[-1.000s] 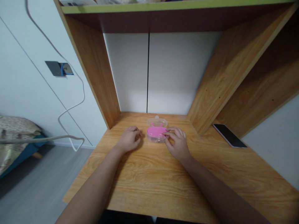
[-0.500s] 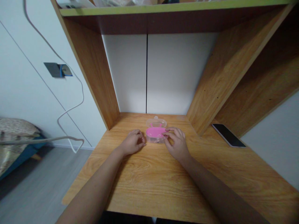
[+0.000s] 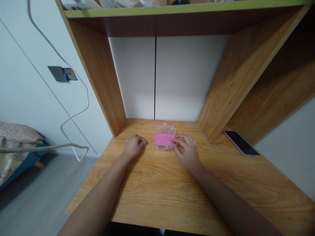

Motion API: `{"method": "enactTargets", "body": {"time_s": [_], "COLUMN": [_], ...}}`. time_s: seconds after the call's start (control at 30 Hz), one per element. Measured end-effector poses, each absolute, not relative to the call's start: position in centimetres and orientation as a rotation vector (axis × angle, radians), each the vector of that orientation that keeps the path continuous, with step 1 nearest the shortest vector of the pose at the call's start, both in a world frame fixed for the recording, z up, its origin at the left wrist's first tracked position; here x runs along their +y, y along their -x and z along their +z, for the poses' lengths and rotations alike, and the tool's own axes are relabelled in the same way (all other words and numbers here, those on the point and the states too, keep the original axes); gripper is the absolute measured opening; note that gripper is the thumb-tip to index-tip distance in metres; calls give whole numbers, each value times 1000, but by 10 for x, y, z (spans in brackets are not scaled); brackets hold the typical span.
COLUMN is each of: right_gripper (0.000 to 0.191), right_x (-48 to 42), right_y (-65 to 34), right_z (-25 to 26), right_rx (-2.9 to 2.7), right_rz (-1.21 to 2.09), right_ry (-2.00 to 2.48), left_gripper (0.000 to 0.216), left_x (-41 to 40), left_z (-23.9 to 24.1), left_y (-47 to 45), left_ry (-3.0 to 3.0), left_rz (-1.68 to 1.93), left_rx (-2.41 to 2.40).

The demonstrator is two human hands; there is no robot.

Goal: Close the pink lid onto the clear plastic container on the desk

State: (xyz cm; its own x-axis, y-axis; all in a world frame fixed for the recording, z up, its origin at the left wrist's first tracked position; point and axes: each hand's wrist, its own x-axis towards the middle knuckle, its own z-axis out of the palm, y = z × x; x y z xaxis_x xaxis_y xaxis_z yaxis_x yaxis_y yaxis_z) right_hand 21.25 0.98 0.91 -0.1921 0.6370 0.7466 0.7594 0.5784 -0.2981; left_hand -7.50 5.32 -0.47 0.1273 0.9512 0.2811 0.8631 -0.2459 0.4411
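A small clear plastic box (image 3: 164, 148) sits on the desk in front of me, with a pink inner tray (image 3: 163, 139) in its top. Its clear lid (image 3: 164, 128) stands open at the back, with pink parts on it. My right hand (image 3: 187, 152) grips the right end of the tray, fingertips on the pink edge and thumb lower by the box's side. Left of the box and apart from it, my left hand (image 3: 134, 146) rests low over the desk, fingers curled together. Whatever its fingertips may hold is too small to make out.
A dark-screened phone (image 3: 240, 143) lies on the wooden desk (image 3: 157, 190) to the right. Wooden side panels and an overhead shelf (image 3: 172, 9) frame the desk. At left, a white cable (image 3: 88, 98) hangs before the wall, near a bed (image 3: 19, 137).
My left hand has moved left, away from the box, and its fingers are drawn closer together. My right hand stays at the tray's right end.
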Motion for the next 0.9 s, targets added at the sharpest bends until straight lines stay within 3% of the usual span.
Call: {"method": "enactTargets", "body": {"time_s": [0.57, 0.77, 0.9], "right_gripper": [17, 17, 18], "right_x": [11, 11, 9], "right_y": [-213, -213, -213], "right_z": [7, 8, 8], "right_rx": [-1906, -1903, -1898], "right_rz": [-159, -171, -161], "right_ry": [1128, 1092, 1062], "left_gripper": [15, 17, 16], "left_x": [48, 44, 33], "left_z": [-9, -1, 11], "left_y": [73, 61, 48], "left_ry": [-2256, -2206, -2020], "left_rz": [743, 943, 1268], "left_rx": [1870, 1818, 1670]}}
